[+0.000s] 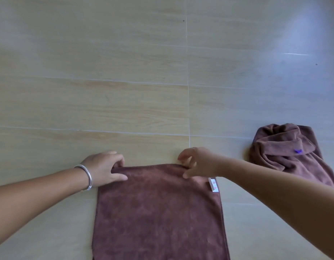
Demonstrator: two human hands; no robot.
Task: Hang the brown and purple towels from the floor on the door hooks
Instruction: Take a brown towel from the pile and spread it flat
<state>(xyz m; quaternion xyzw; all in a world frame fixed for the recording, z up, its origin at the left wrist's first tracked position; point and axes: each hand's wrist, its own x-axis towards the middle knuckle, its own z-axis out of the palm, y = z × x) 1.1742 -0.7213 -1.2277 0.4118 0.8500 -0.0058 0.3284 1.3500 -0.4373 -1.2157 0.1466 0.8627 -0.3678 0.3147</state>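
Observation:
A brown towel (158, 211) lies flat on the floor in front of me, reaching the bottom edge of the view. It has a white label (213, 184) near its far right corner. My left hand (104, 169), with a silver bangle on the wrist, pinches the far left corner. At the far right corner my right hand (196, 162) grips the edge between thumb and fingers. A second brown towel (290, 154) sits crumpled at the right, with a small purple mark on it. No door hooks are in view.
The floor (124, 72) is light wood-look tile with pale grout lines. A bright reflection (297, 38) shows at the upper right.

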